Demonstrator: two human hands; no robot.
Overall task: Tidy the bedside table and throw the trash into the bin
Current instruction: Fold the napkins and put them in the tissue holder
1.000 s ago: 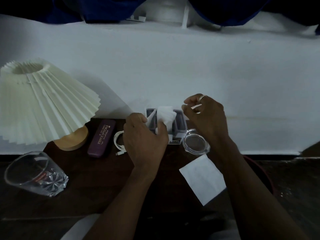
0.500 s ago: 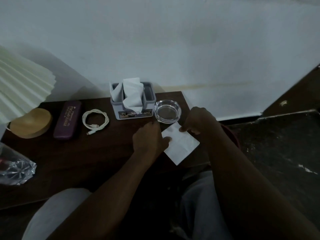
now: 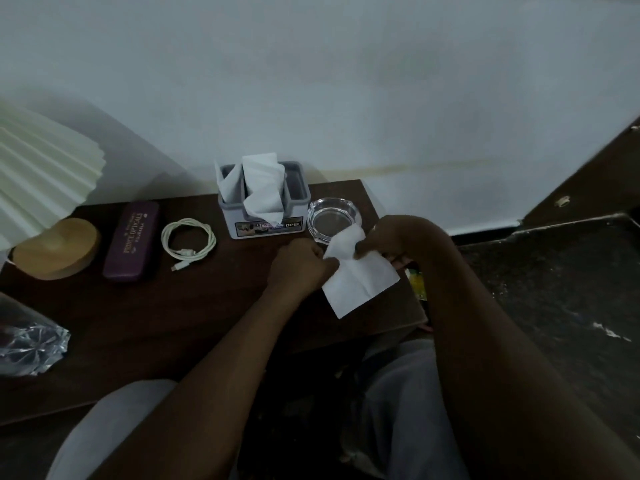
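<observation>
Desk (image 3: pixel 145 327) is standing against the wall (image 3: pixel 346 81). Left hand (image 3: pixel 302 265) and right hand (image 3: pixel 398 239) are each pinching, fingers clamped, the white tissue (image 3: pixel 362 284), which is sitting near the desk's right edge, just beside the ashtray (image 3: pixel 333 220).

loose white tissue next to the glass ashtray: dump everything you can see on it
The tissue is a thin white paper sheet, roughly square, flat but fold-creased. The left hand pinches its left edge. The right hand grips its upper corner, which overlaps the glass ashtray in view; contact unclear. Its lower part spreads over the dark wooden table near its right edge.
</observation>
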